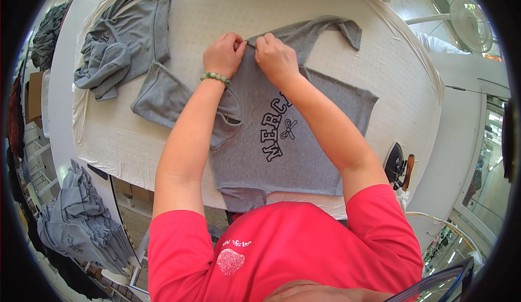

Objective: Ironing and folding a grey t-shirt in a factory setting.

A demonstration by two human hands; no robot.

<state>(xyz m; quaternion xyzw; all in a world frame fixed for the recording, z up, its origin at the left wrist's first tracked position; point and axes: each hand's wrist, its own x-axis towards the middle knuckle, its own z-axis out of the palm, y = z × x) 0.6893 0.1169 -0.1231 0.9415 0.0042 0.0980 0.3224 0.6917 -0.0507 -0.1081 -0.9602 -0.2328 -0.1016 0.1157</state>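
Far left: a heap of grey garments (81, 223) sits below the edge of the surface, beside shelving at the frame's rim.
Upper left: a second grey sweatshirt (122, 36) lies crumpled on the white padded surface (358, 63), well apart from the work at centre.
Left hand (222, 55): closed, fingers pinching the top edge of the grey sweatshirt (304, 150); a green bead bracelet (215, 77) circles the wrist.
Centre: the grey sweatshirt lies spread flat, printed side up, dark arched lettering and a small bow design on the chest, its hem toward the person and slightly over the near edge of the surface. One sleeve stretches out to the left, the other bends away toward the upper right.
Right hand (277, 57): closed as well, gripping the same top edge just beside the left hand, the two hands nearly touching at the neckline.
Foreground: the person wears a red short-sleeved shirt (282, 247), forearms reaching up over the garment.
Right edge: a dark iron (394, 163) rests at the near right corner of the surface.
Far right: a white fan (471, 22) stands beyond the surface.
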